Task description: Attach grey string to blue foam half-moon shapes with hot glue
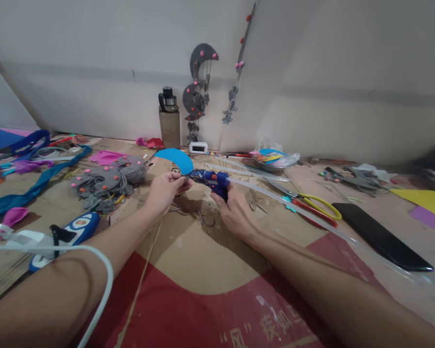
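Note:
My left hand (pixel 166 191) is closed, its thumb and fingers pinched at the lower end of a flat blue crescent (pixel 174 157). My right hand (pixel 237 210) wraps round the handle of a dark blue hot glue gun (pixel 217 181) with a small red light. The gun points left, its front end close to my left fingertips and the crescent; whether they touch I cannot tell. From the gun's back a long clear glue stick (pixel 275 192) runs out to the right. Thin grey cord (pixel 206 220) lies on the cardboard below my hands.
Left lie grey crescents with pink and orange dots (pixel 108 179), a blue-white tool (pixel 81 229) and a white cable (pixel 108 275). A bottle (pixel 169 123) and small clock (pixel 198 147) stand by the wall. Right are yellow-handled scissors (pixel 321 205) and a black slab (pixel 380 237).

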A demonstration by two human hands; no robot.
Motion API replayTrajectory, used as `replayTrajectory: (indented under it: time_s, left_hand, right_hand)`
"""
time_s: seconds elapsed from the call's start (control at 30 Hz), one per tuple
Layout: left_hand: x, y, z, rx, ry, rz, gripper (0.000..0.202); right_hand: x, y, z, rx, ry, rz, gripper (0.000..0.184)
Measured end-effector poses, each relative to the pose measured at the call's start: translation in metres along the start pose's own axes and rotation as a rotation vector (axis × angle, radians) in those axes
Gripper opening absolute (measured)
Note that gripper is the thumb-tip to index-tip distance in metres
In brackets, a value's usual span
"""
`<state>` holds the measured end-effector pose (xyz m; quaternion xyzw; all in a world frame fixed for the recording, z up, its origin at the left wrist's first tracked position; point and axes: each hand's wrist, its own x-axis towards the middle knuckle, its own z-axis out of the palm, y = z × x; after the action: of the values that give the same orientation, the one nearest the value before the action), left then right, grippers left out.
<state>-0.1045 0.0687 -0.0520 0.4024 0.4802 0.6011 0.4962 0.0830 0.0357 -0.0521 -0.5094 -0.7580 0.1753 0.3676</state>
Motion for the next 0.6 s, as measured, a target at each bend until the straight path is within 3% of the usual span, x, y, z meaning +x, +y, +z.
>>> replayTrajectory:
  time_s: [0.33, 0.6]
  left_hand:
    - [0.0, 0.004, 0.001, -0.053, -0.006, 0.024, 0.012]
    - [0.002, 0.009, -0.003, -0.15, 0.064, 0.018, 0.003]
  right_hand:
    - [0.0, 0.003, 0.001, 0.014, 0.037, -0.015, 0.038]
    - [0.014, 0.009, 0.0, 0.161, 0.061, 0.153, 0.034]
